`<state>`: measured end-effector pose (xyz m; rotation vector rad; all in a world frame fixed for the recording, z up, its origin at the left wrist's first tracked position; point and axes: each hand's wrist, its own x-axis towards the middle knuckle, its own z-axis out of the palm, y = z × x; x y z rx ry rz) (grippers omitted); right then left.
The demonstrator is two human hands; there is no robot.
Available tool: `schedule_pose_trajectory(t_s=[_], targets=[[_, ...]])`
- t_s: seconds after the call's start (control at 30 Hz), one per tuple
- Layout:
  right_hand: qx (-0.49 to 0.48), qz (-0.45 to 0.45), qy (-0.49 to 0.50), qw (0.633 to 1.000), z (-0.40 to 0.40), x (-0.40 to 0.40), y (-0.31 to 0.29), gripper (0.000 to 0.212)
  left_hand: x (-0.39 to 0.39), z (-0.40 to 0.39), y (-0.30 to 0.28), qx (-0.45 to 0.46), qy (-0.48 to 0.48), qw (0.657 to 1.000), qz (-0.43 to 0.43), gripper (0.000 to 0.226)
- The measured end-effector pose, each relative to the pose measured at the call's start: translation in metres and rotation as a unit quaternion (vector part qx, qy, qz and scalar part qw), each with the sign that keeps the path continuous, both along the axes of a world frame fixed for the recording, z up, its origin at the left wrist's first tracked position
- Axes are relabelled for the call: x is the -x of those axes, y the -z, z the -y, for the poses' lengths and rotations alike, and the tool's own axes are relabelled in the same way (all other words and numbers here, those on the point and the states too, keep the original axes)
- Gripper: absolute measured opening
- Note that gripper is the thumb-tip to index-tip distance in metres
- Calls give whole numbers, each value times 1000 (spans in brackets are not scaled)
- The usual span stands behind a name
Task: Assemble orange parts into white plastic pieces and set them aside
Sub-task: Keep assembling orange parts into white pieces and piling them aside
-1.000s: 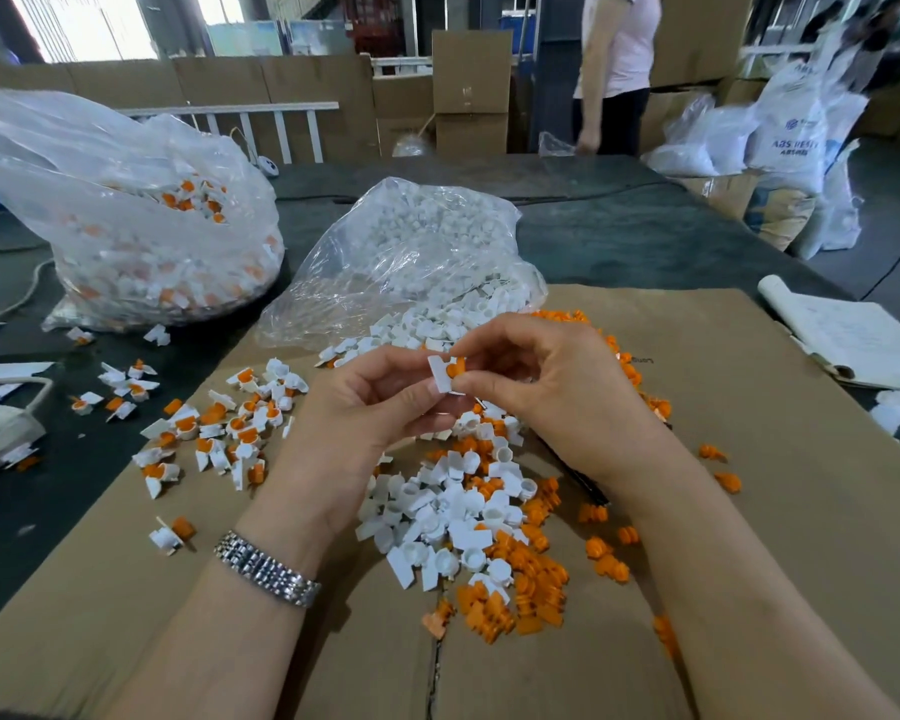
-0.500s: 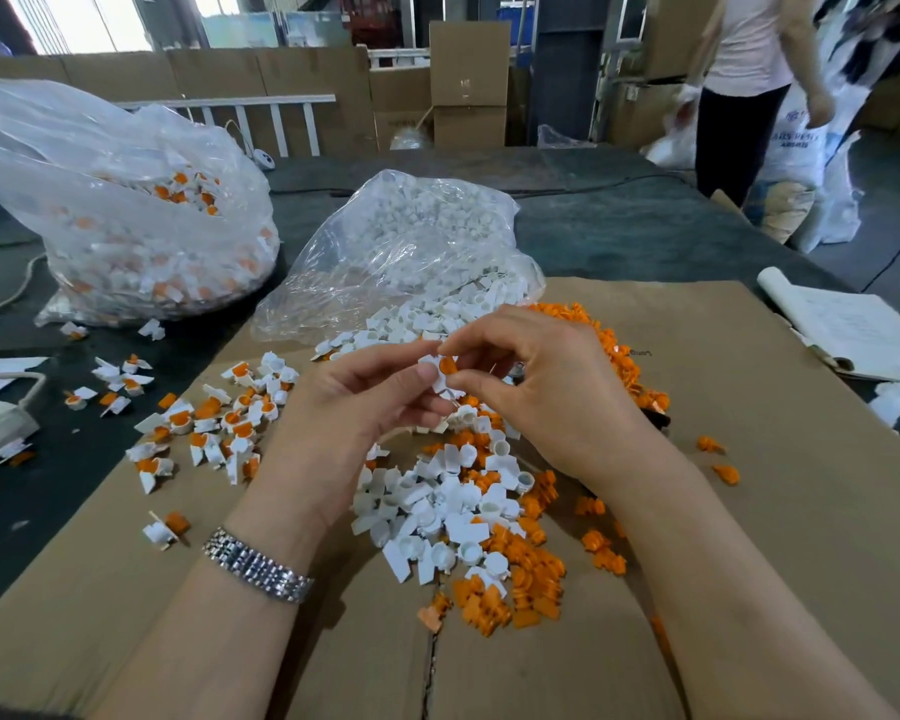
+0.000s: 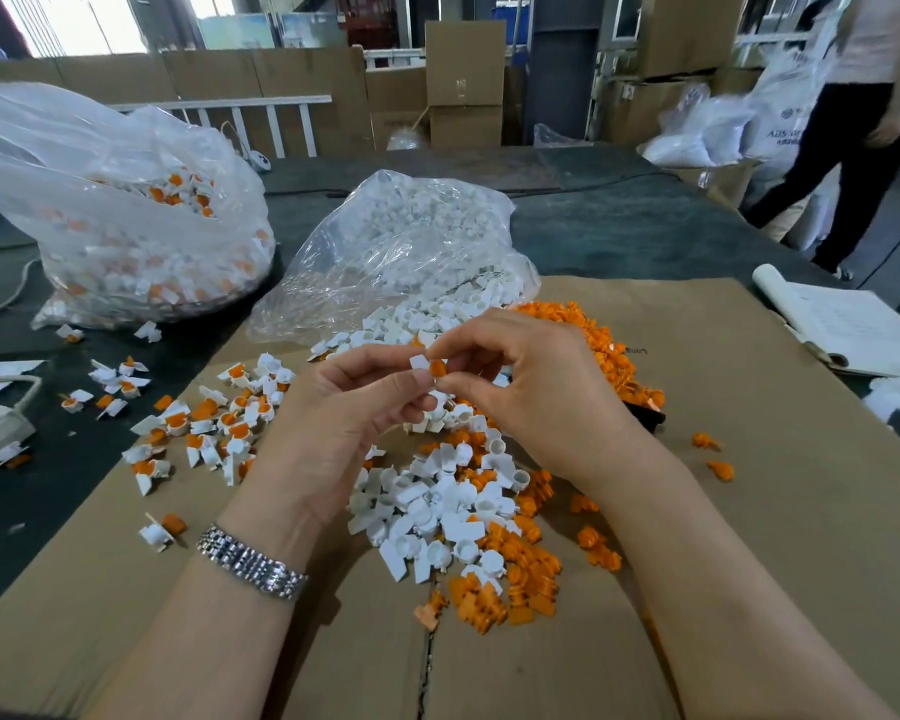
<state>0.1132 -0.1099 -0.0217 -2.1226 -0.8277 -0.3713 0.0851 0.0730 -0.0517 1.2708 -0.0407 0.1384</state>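
1. Since a second ago both my hands have kept their pinch above the loose pile, while the person at the far right has walked further toward the right edge of the view.
2. My left hand [image 3: 333, 407] pinches a white plastic piece [image 3: 420, 364] between thumb and forefinger, its flat tab pointing up.
3. My right hand [image 3: 531, 387] pinches an orange part [image 3: 438, 367] between thumb and forefinger, touching the right side of the white piece; I cannot tell whether it is seated in it.
4. Both hands hover just above the loose pile [image 3: 453, 517] of white pieces and orange parts, which lies on the cardboard sheet [image 3: 749, 511].
5. A metal watch band [image 3: 250, 566] sits on my left wrist, left of the loose pile and nearer to me.
6. Left of the loose pile lie the assembled pieces [image 3: 209, 423], white with orange inside, scattered over the cardboard's edge and the dark table [image 3: 619, 231].
7. Just beyond the loose pile an open clear bag of white pieces [image 3: 406, 252] spills onto the cardboard, and a heap of orange parts [image 3: 604, 345] lies beside it, behind my right hand.
8. Further left and beyond the loose pile stands a bigger clear bag of assembled pieces [image 3: 126, 226].
9. Far right of the loose pile an open notebook [image 3: 848, 324] rests at the cardboard's corner.
10. Beyond it, the person [image 3: 863, 137] stands among white sacks and cardboard boxes.
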Motion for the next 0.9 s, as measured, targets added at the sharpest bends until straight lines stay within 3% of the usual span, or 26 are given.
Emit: schedule_pose_trajectory(t_s=[0.27, 0.57, 0.7, 0.8, 0.9], targets=[[-7, -10, 6, 1000, 0, 0, 0, 22, 1, 3, -1, 12, -5, 1000, -2, 21], [16, -8, -4, 1000, -1, 0, 2, 21, 3, 4, -2, -41, -26, 999, -15, 18], [86, -44, 52, 994, 7, -9, 4, 40, 2, 6, -3, -38, -44, 998, -28, 24], [259, -77, 207, 940, 19, -16, 9, 59, 2, 6, -3, -40, -49, 997, -35, 28], [375, -156, 267, 874, 23, -16, 16, 71, 2, 6, -3, -37, -43, 998, -34, 27]])
